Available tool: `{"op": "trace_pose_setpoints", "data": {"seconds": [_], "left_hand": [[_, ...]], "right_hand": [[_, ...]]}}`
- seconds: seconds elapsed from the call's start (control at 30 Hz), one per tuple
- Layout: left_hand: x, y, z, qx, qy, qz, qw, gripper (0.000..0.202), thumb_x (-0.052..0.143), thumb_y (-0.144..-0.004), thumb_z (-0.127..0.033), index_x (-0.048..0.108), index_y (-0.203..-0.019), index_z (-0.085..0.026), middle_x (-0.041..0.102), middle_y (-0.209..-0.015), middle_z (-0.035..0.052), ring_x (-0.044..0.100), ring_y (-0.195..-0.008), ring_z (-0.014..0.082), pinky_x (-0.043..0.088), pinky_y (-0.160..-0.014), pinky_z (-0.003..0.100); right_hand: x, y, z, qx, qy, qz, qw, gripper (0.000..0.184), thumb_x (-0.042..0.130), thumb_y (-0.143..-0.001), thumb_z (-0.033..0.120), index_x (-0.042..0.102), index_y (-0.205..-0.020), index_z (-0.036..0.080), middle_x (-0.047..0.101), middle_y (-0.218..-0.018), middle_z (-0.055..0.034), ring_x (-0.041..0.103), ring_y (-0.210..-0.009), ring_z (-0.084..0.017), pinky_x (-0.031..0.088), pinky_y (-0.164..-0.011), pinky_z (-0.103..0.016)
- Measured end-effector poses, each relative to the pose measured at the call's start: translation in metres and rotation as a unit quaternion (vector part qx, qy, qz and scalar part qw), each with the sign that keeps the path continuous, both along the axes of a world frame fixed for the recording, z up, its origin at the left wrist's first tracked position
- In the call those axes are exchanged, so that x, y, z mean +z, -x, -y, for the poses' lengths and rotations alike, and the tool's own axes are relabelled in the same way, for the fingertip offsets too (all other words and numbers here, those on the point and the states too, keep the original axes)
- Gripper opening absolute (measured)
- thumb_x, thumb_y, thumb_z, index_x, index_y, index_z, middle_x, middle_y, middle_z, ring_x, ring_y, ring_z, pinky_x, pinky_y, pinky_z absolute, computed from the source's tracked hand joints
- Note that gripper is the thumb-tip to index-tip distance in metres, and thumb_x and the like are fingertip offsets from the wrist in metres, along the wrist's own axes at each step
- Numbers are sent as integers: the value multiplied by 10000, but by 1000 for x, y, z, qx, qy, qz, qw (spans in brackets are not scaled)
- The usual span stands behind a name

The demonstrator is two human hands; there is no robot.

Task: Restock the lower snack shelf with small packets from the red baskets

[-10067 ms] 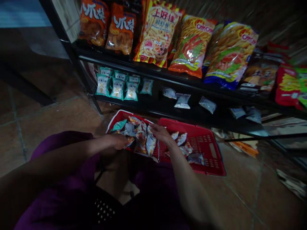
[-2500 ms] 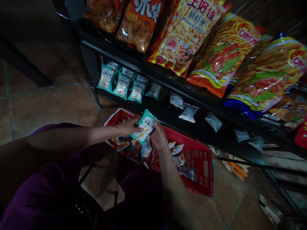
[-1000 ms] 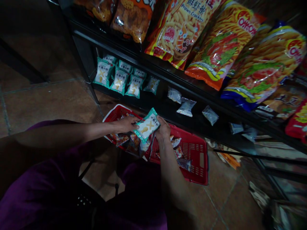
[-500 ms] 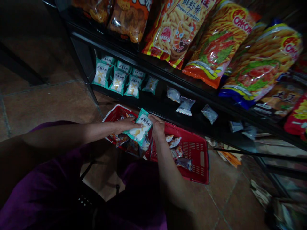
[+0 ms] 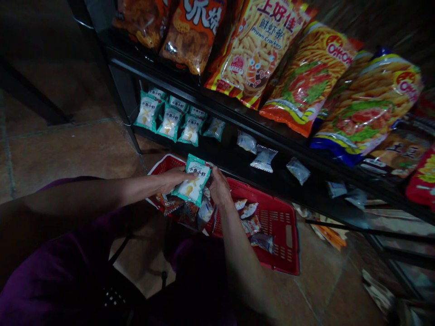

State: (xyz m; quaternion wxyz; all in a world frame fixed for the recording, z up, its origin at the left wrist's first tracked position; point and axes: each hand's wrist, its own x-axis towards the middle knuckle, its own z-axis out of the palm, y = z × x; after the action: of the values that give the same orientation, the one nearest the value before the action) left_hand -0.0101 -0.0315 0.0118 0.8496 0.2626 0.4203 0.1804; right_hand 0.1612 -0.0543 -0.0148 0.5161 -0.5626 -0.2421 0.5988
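A small teal and white snack packet (image 5: 193, 184) is held upright between both my hands above the baskets. My left hand (image 5: 172, 176) grips its left edge and my right hand (image 5: 218, 190) grips its right edge, fingers closed on it. Below them a red basket (image 5: 163, 165) holds several mixed snack packets (image 5: 190, 209). A second red basket (image 5: 282, 226) to the right holds a few small packets (image 5: 249, 217). On the low black shelf (image 5: 234, 156) beyond stands a group of matching teal packets (image 5: 170, 120).
Large bags of prawn crackers (image 5: 253, 43) and other snacks fill the upper shelf. Clear small packets (image 5: 263, 158) lie on the low shelf to the right. Brown tiled floor (image 5: 68, 145) spreads left of the rack. My purple-clad knees are at the bottom.
The teal packet has been turned between my hands from tilted to upright and shifted slightly left. The view has tipped a little; the baskets have stayed put.
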Motion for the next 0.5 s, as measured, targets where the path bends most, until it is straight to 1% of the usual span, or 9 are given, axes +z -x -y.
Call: {"op": "trace_pose_setpoints", "data": {"seconds": [0.1, 0.23, 0.4, 0.5], "left_hand": [[0, 2, -3, 17, -3, 17, 1000, 432, 738, -721, -320, 631, -1092, -125, 727, -903, 109, 669, -786, 229, 524, -744, 378], [-2, 2, -4, 22, 10, 47, 999, 375, 700, -765, -297, 643, -1083, -106, 727, -908, 119, 668, -832, 236, 510, -789, 386], [-5, 1, -6, 39, 28, 52, 997, 305, 678, -790, -284, 655, -1033, -101, 728, -869, 112, 668, -774, 216, 521, -758, 377], [-7, -1, -8, 76, 33, 35, 996, 299, 676, -797, -293, 644, -1019, -95, 725, -860, 112, 664, -731, 199, 534, -727, 360]], "right_hand": [[1, 0, 4, 26, 10, -35, 999, 418, 769, -615, 497, 669, -928, 239, 724, -982, -4, 663, -879, -189, 536, -766, -321], [0, -2, 9, 45, 22, -24, 998, 376, 800, -605, 418, 684, -916, 241, 724, -988, 3, 660, -907, -189, 540, -771, -312], [1, -2, 13, 56, 11, -11, 998, 380, 783, -643, 402, 695, -981, 252, 718, -1050, -8, 642, -1013, -210, 531, -857, -338], [5, -1, 16, 71, 12, -30, 997, 414, 798, -630, 373, 687, -1008, 249, 714, -1067, -10, 640, -1036, -212, 530, -881, -341]]}}
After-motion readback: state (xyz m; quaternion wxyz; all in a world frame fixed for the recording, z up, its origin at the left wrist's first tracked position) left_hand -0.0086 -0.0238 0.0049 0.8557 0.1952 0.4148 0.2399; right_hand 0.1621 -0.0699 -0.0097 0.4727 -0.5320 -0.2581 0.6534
